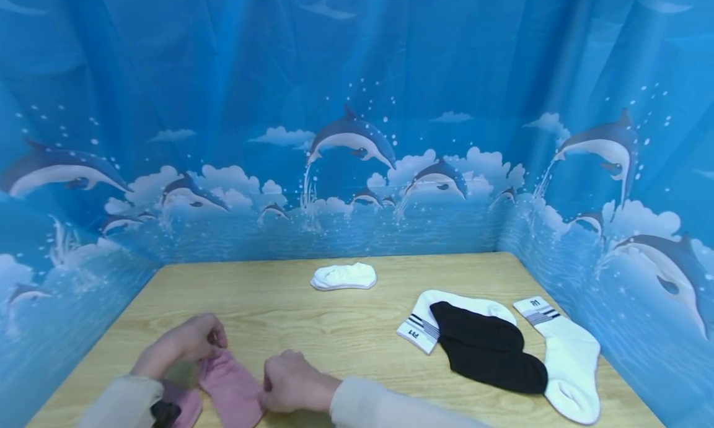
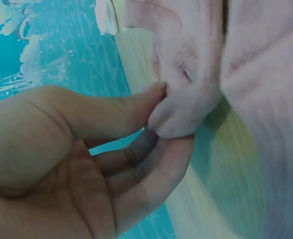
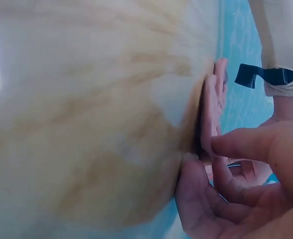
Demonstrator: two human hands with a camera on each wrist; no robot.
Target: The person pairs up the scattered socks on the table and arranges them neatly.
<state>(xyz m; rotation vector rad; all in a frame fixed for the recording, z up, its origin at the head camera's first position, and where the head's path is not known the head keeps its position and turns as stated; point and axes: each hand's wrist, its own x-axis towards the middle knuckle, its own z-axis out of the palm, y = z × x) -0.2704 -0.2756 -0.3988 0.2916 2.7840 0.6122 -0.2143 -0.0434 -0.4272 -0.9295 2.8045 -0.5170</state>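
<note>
The pink sock [image 1: 237, 391] is lying between the two grips, its long axis running obliquely from the left grip [image 1: 195, 340] toward the person and to the right. The left grip is occupying the far end of the sock; the right grip [image 1: 298, 381] is meeting its right-hand edge, closer to the near end. Both grips are touching the cloth, so neither is standing nearer; the body of the sock is spanning the space between them.

The left grip is pinching: in the left wrist view, thumb and fingers are closing on a fold of pink fabric, with only cloth between the tips. The right grip is also pinching; in the right wrist view its thumb is pressing the sock's edge against bent fingers, low over the counter [image 1: 357, 341].

A second pink sock [image 1: 186, 406] is lying on the person's side of the left grip, partly hidden by the left sleeve [image 1: 119, 403]. Black socks [image 1: 499, 369] and white striped socks [image 1: 571, 347] are resting well to the right of the right grip, while low white socks [image 1: 344, 277] are lying beyond both grips.
</note>
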